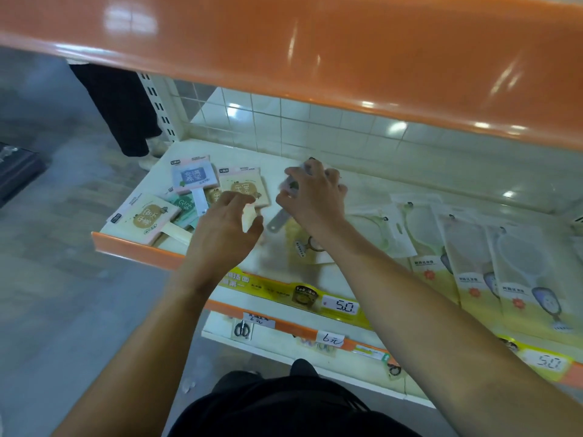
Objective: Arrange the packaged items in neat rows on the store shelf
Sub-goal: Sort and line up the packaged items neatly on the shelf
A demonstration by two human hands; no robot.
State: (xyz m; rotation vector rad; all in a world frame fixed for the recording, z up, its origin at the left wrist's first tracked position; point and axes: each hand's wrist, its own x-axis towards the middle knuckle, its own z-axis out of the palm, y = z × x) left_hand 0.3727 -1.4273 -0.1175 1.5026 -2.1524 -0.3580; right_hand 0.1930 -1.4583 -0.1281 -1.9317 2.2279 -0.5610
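Note:
On the white shelf [277, 269] lie several square hand mirrors in packages. A pink one with a blue panel [194, 176] lies at the back left. A beige one [244, 187] lies beside it, and another beige one [148, 217] sits at the front left corner over a green one [184, 208]. My left hand [225, 230] hovers above the shelf with fingers spread, holding nothing. My right hand [310, 195] grips a blurred clear-wrapped package [291, 184] with a grey handle [277, 220] hanging below it. Another beige package [304, 244] lies under my right forearm.
A row of overlapping clear packages with yellow-printed cards [473, 257] fills the shelf's right side. An orange shelf [347, 52] overhangs close above. Price tags [342, 305] line the front edge. A lower shelf holds scissors [242, 329]. A person's dark-trousered legs [123, 111] stand at the left.

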